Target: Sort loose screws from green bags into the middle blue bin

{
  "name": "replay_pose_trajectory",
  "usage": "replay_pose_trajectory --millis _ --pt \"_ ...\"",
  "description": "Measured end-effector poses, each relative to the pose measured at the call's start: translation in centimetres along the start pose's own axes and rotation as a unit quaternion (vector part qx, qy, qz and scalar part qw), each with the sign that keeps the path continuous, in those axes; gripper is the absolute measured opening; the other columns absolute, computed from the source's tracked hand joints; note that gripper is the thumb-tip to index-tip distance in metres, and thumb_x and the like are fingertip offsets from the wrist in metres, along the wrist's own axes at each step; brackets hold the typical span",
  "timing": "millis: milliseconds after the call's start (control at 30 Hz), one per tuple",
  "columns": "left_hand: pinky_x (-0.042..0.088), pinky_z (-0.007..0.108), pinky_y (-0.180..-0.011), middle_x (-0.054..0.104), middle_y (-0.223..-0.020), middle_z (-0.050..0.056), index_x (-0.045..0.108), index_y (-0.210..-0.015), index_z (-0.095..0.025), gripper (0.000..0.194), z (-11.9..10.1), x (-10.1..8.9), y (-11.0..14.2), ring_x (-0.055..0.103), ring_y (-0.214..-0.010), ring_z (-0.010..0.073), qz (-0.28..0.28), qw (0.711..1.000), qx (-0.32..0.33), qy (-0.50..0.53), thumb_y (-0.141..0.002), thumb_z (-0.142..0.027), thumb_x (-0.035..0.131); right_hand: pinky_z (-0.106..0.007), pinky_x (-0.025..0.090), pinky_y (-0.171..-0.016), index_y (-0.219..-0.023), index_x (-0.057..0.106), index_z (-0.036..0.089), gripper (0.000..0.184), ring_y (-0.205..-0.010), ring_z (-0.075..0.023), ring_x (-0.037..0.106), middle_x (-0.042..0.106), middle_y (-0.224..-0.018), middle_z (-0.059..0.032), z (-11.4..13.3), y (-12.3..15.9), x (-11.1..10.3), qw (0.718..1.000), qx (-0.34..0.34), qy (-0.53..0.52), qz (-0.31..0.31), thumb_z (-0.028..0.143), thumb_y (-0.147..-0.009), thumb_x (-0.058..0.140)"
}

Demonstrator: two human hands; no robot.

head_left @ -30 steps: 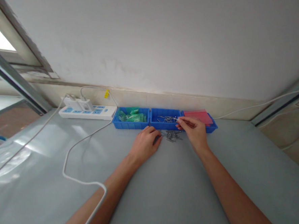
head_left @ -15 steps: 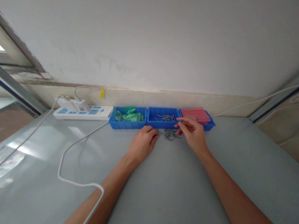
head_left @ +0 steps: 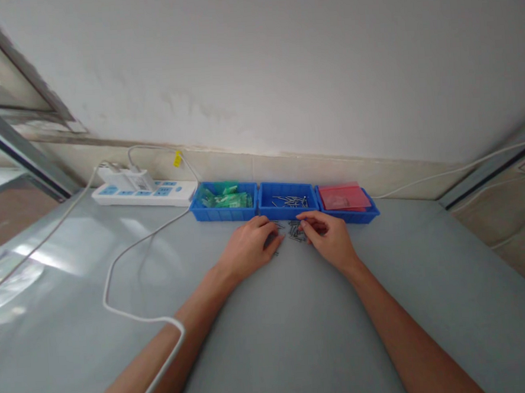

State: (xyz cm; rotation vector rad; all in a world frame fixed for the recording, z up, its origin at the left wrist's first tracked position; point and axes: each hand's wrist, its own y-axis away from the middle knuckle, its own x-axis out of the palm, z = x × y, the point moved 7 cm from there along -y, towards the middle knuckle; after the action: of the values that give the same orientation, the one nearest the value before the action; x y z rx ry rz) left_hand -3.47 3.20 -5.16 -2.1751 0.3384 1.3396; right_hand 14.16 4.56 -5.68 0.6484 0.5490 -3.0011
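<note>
My left hand (head_left: pixel 250 244) rests on the grey table with its fingers bent and its thumb apart from them. A few thin metal screws lie by its fingertips, one partly under the thumb. My right hand (head_left: pixel 329 237) is at a small pile of screws (head_left: pixel 295 233), thumb and forefinger brought together over its right side. Whether a screw is between those fingertips is hidden. Just behind the pile stands a blue bin (head_left: pixel 270 212) with more loose screws (head_left: pixel 292 202) in it.
Left of the middle bin, another blue bin (head_left: pixel 221 214) holds green plastic bags (head_left: pixel 233 199); the right bin (head_left: pixel 364 217) holds red plastic sheets (head_left: pixel 345 197). A white power strip (head_left: pixel 177 193) stands farther left. Its white cable (head_left: pixel 140 318) crosses my left forearm. The wall (head_left: pixel 281 71) rises behind.
My right hand has come down and left from the middle bin to the screw pile. The left thumb has moved away from its fingers, and a screw shows beneath it.
</note>
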Motion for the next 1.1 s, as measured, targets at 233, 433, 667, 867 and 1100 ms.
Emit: replay_pose_trajectory --millis 233,433,667,867,1100 --pt "0.047 0.026 -0.065 0.065 -0.089 0.004 0.068 -0.094 -0.019 0.018 0.3 -0.8 0.6 0.063 -0.073 0.0169 0.085 0.995 0.041 0.018 -0.090 -0.037 0.070 -0.026 0.052 -0.056 -0.100 0.076 0.018 0.023 -0.058 -0.0148 0.065 0.073 -0.077 -0.0036 -0.3 0.1 0.2 1.000 -0.009 0.015 0.014 0.030 -0.085 0.062" --pt "0.045 0.028 -0.062 0.068 -0.090 0.008 0.066 -0.094 -0.019 0.026 -0.2 1.2 -0.2 0.065 -0.071 0.0200 0.026 0.995 0.001 -0.095 -0.103 -0.034 0.046 -0.027 0.053 -0.057 -0.101 0.076 0.020 0.023 -0.059 -0.0153 0.065 0.074 -0.078 -0.0038 0.5 0.3 0.8 0.998 -0.029 0.021 0.042 0.030 -0.087 0.061" --pt "0.043 0.027 -0.060 0.067 -0.074 0.004 0.066 -0.085 -0.020 0.031 0.9 -1.8 -0.2 0.063 -0.065 0.0175 -0.011 1.000 -0.026 -0.014 -0.101 -0.035 0.045 -0.027 0.051 -0.059 -0.101 0.076 0.021 0.022 -0.061 -0.0156 0.066 0.075 -0.078 -0.0035 1.3 0.4 1.1 0.995 -0.053 0.056 0.059 0.027 -0.088 0.060" --pt "0.053 0.023 -0.065 0.073 -0.086 0.004 0.075 -0.095 -0.019 0.027 0.2 -2.0 0.9 0.067 -0.068 0.0144 0.118 0.979 0.043 0.162 -0.073 -0.013 0.061 -0.026 0.053 -0.057 -0.103 0.076 0.020 0.023 -0.058 -0.0138 0.064 0.075 -0.079 -0.0038 0.7 0.3 0.8 0.997 -0.036 0.033 0.056 0.028 -0.087 0.061" --pt "0.052 0.025 -0.075 0.069 -0.085 0.003 0.070 -0.095 -0.021 0.017 -0.4 -0.5 0.2 0.066 -0.078 0.0164 0.074 0.986 0.072 0.133 -0.088 -0.012 0.057 -0.026 0.054 -0.057 -0.104 0.076 0.020 0.024 -0.059 -0.0144 0.065 0.075 -0.080 -0.0041 0.5 0.2 0.8 0.998 -0.023 0.010 0.055 0.028 -0.086 0.062"
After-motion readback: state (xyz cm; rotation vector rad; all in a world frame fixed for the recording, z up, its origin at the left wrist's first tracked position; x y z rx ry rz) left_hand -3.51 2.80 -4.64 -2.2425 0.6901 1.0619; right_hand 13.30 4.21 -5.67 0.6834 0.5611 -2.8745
